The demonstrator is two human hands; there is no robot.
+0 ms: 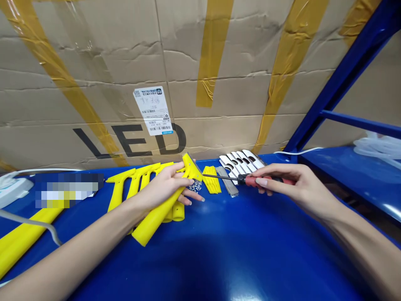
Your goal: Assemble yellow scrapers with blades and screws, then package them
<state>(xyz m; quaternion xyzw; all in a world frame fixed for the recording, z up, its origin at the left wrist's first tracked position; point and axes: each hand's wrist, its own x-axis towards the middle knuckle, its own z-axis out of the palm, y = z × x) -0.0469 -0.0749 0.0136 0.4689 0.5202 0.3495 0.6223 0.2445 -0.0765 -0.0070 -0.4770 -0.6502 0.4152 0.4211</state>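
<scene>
Screwdriver (pixel 250 180) and yellow handle (pixel 156 221) meet mid-view, as the head camera shows us, above the blue tabletop (pixel 234 251). Our left hand (pixel 167 184) is closed round the handle's neck, thumb across the front, some fingers reaching past it, probably to steady the piece while leaving its angled head clear. Our right hand (pixel 300 182) grips the screwdriver by its red-and-black grip, thumb on one side and fingers on the other, seemingly so that we can turn the tool and keep its shaft level. Its tip is at the head's edge; whether they touch, we cannot tell. Just behind our left fingers lies a heap of small metal parts (pixel 194 188), likely put there for easy picking. Beside it come slim yellow pieces (pixel 212 179), then grey strips (pixel 228 184), then a fanned row of white pieces (pixel 238 161), each kind apart, which we take as sorting. More yellow handles (pixel 117 192) line up to our left, perhaps to keep them within that hand's reach, before the cardboard box (pixel 184 50).
</scene>
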